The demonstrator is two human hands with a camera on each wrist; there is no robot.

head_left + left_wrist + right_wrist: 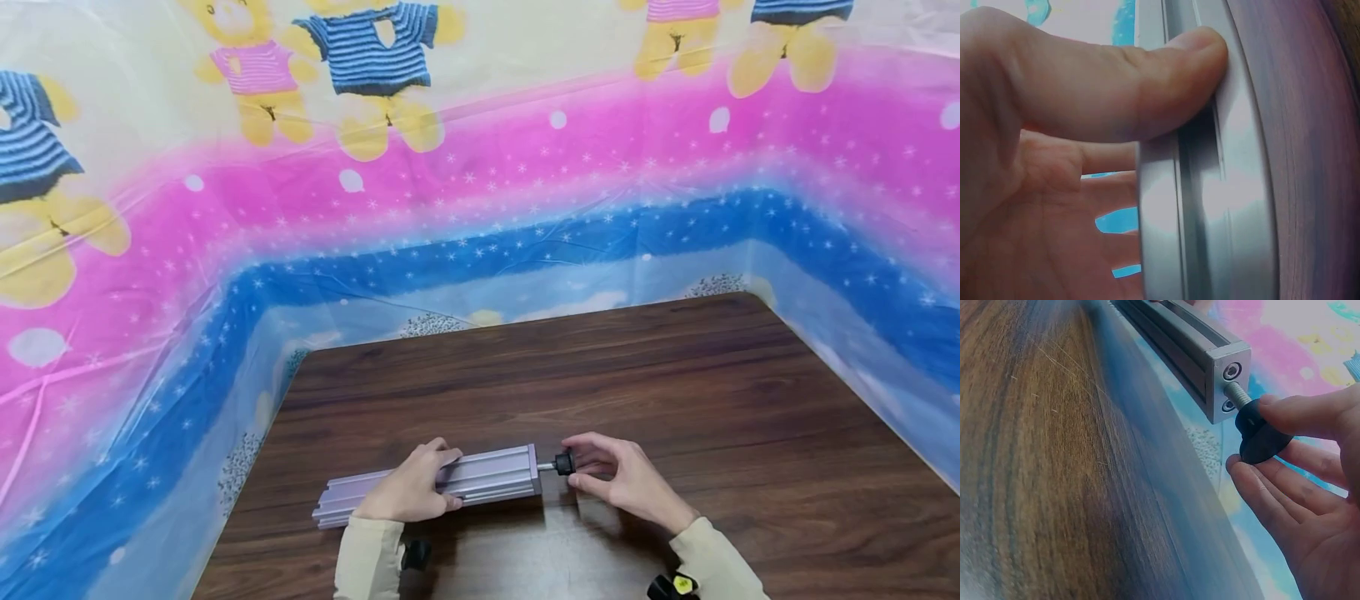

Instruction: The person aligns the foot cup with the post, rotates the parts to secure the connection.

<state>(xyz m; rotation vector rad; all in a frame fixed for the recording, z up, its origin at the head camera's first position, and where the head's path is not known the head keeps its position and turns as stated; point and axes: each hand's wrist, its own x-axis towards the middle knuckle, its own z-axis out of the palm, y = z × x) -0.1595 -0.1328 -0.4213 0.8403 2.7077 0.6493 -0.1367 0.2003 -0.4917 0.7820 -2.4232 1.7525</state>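
Observation:
A silver aluminium extrusion with long grooves lies across the near part of the table in the head view. My left hand grips it around the middle; in the left wrist view the thumb presses over its groove. An end plate with two socket-head screws caps the extrusion's right end. From between those screws sticks out the threaded stem of a black levelling foot. My right hand pinches the foot's black base between thumb and fingers. A length of thread shows between plate and base.
The dark wood-grain table reaches back and to both sides. Behind it hangs a curtain printed with bears, in pink and blue, running along the back and side edges. Black wrist devices sit at both cream sleeves.

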